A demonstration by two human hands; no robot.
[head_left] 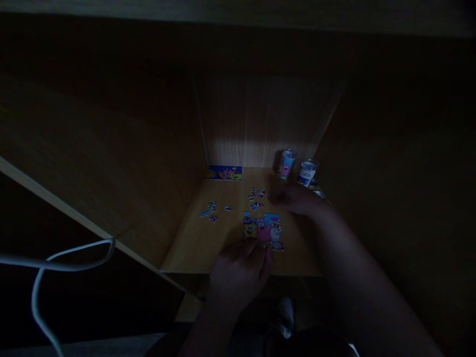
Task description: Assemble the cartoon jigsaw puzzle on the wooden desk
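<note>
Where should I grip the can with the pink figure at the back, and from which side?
Likely mid-body on the upright can, coming from picture-left: its round wall suits a wrapped grip, and another can stands close on its right.

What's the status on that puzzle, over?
Left grip at near edge of partly assembled puzzle. Right grip near loose pieces; too dark to tell whether holding one. Containers just beyond right grip.

Bare hands (238,272), bare forearms (353,258)
</note>
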